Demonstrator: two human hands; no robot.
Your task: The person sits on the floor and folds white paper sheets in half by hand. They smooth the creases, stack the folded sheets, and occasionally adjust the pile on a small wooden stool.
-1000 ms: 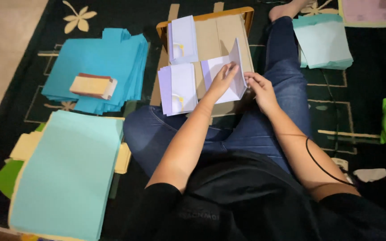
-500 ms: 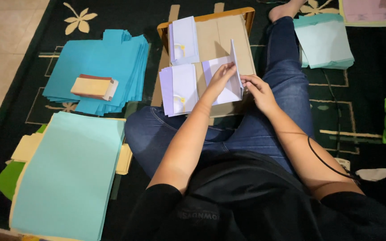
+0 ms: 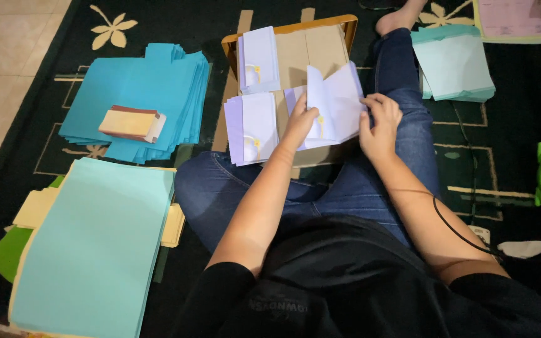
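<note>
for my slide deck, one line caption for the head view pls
Both hands, left hand and right hand, fold a pale lilac paper over a cardboard tray.

Black short-sleeved shirt, blue jeans

Dim indoor light from above, soft shadows, dark rug nearly black, edges perhaps slightly stretched, mostly sharp.
</note>
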